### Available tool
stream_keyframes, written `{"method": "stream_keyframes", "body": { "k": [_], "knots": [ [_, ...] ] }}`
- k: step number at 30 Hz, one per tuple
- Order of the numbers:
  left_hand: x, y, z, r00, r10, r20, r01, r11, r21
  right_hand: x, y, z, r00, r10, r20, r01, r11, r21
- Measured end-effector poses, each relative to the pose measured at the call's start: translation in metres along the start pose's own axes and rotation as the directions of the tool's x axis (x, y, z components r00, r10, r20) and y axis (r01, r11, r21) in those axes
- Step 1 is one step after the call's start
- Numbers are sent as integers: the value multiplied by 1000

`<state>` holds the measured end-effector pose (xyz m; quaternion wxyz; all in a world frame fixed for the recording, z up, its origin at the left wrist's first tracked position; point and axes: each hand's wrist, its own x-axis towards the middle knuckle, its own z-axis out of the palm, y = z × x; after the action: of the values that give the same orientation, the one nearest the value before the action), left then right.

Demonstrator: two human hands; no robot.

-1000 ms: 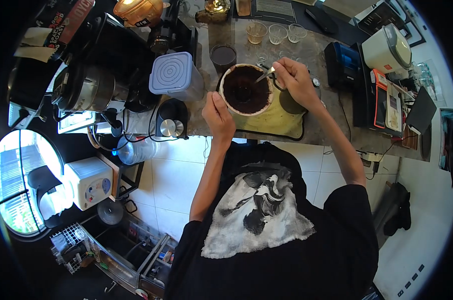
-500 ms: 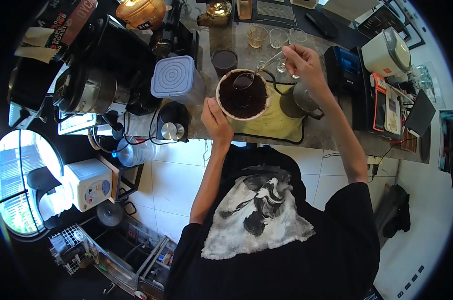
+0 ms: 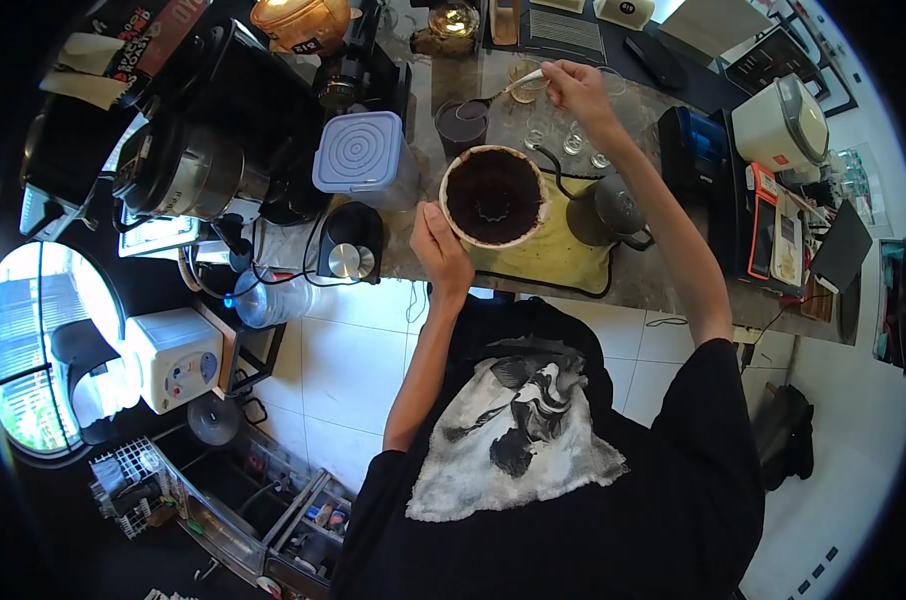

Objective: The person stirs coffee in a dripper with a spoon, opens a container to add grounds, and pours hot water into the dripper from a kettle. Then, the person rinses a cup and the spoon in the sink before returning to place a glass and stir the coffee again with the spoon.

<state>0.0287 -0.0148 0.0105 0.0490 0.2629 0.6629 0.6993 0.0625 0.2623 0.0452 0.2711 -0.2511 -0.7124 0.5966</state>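
Left hand: the left hand (image 3: 440,248) grasped the bowl (image 3: 511,172) by its near left rim.
Right hand: the right hand (image 3: 581,92) pinched the spoon (image 3: 505,92) by its handle end.
Spoon tip: it hung over the mouth of the dark cup (image 3: 463,140); whether it touched the contents, one could not tell.
Bowl: its dark-stained inside faced up, between the lidded tub (image 3: 361,155) and the kettle (image 3: 595,212).
Cloth: the yellow cloth (image 3: 548,262) lay partly under the kettle.
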Motion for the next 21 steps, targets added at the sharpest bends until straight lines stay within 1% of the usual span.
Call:
{"method": "stream_keyframes", "body": {
  "k": [1,2,4,5,7,8,10,11,13,17,20,21],
  "knots": [
    [0,1,0,1000,7,-7,-7,1000,8,6,8,2,1000,-17,-12,17,999,-38],
    [0,2,1,1000,13,-13,-12,1000,15,11,17,6,1000,-17,-12,17,999,-38],
    [1,5,2,1000,8,-14,-8,1000,8,17,22,18,982,-174,-71,153,961,-231],
    [1,6,2,1000,3,-16,-3,1000,2,18,25,22,982,-174,-72,153,961,-230],
    [1,5,1,1000,6,-16,-6,1000,13,14,18,32,960,-279,-30,247,890,-382],
    [1,5,1,1000,8,-17,-7,1000,23,12,15,35,960,-279,-29,248,891,-381],
    [1,3,1,1000,14,-17,-14,1000,17,8,7,40,929,-369,-10,332,849,-410],
    [1,2,1,1000,20,-15,-20,1000,11,6,3,42,930,-368,-9,333,849,-410],
    [1,2,1,1000,10,-13,-10,1000,7,2,-6,41,892,-453,-17,404,812,-421],
    [3,-1,1,1000,11,-11,-11,1000,10,-2,-21,35,887,-458,-60,399,825,-401],
    [4,2,2,1000,0,-10,0,1000,17,0,-20,25,904,-412,-114,350,867,-356],
    [4,2,1,1000,-1,-7,2,1000,20,0,-21,21,905,-405,-131,352,885,-305]
  ]
}}
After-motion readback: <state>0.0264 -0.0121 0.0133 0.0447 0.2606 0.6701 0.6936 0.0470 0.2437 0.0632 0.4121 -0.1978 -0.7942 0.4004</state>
